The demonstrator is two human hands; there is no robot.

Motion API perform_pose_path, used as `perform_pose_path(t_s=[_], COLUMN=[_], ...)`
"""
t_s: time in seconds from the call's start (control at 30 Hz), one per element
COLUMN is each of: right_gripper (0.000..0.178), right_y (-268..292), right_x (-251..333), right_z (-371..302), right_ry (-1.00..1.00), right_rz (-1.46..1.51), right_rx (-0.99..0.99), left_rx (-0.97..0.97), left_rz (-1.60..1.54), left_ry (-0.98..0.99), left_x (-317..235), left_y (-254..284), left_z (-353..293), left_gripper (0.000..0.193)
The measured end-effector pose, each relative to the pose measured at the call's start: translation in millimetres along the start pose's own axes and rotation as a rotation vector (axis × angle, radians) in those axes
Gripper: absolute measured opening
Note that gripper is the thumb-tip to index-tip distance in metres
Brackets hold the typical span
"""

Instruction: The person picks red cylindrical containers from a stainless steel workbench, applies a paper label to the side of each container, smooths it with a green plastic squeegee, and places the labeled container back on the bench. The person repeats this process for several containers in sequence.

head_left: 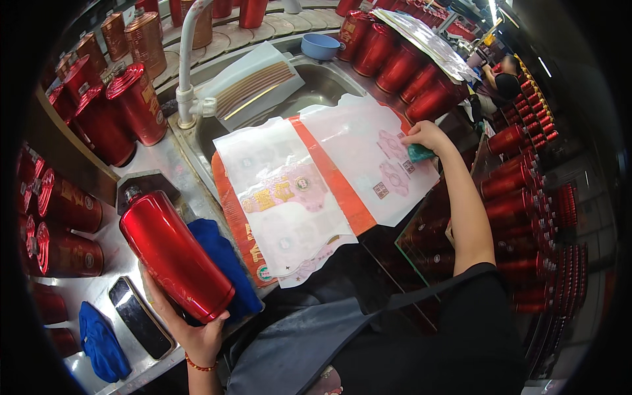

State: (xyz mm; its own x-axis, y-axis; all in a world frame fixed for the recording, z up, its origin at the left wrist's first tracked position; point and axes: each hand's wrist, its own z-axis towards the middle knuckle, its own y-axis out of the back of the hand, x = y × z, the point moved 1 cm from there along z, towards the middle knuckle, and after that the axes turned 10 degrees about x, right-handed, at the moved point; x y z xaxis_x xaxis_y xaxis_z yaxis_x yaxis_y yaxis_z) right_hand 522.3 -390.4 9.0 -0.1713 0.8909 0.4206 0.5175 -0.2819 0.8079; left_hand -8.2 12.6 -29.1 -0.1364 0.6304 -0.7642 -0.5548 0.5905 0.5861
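Note:
My left hand (197,336) grips the lower end of a glossy red metallic bottle (174,253), which lies tilted with its dark neck toward the sink. To the right, my right hand (431,137) is closed on a small teal piece (419,153), partly hidden by the fingers; it looks like a scraper. That hand rests at the right edge of a white transfer sheet (352,141) with pinkish printed patterns. A second translucent sheet (289,227) with gold and pink prints lies beside it. Both sheets lie on a red printed board (332,178).
A steel sink (329,82) with a white tap (187,85), a striped sheet (257,85) and a blue bowl (320,46) sits behind the board. Red bottles (135,105) crowd both sides. A phone (140,317) and blue cloths (103,342) lie left. A person (505,79) sits far right.

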Motion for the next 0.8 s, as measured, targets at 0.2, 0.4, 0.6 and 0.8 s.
perform_pose_path(t_s=[0.2,0.4,0.6,0.8], right_gripper=[0.026,0.027,0.022,0.022], right_y=[4.1,2.6,-9.5,-26.7], right_x=[15.6,13.4,27.1,119.3], right_z=[-6.3,-4.2,-23.2,-74.1], right_ry=[-0.122,-0.074,0.050,0.154], right_rz=[0.116,0.122,-0.318,-0.548], right_rx=[0.093,0.030,-0.251,-0.539], left_rx=[0.007,0.022,0.029,0.053], left_rz=[-0.032,-0.052,-0.059,-0.018], left_ry=[0.000,0.000,-0.012,0.042], left_x=[-2.0,-1.9,-1.2,-5.8], left_y=[0.5,1.0,-0.2,2.4], left_z=[0.5,0.7,1.3,-4.0], left_gripper=[0.135,0.139,0.139,0.140])
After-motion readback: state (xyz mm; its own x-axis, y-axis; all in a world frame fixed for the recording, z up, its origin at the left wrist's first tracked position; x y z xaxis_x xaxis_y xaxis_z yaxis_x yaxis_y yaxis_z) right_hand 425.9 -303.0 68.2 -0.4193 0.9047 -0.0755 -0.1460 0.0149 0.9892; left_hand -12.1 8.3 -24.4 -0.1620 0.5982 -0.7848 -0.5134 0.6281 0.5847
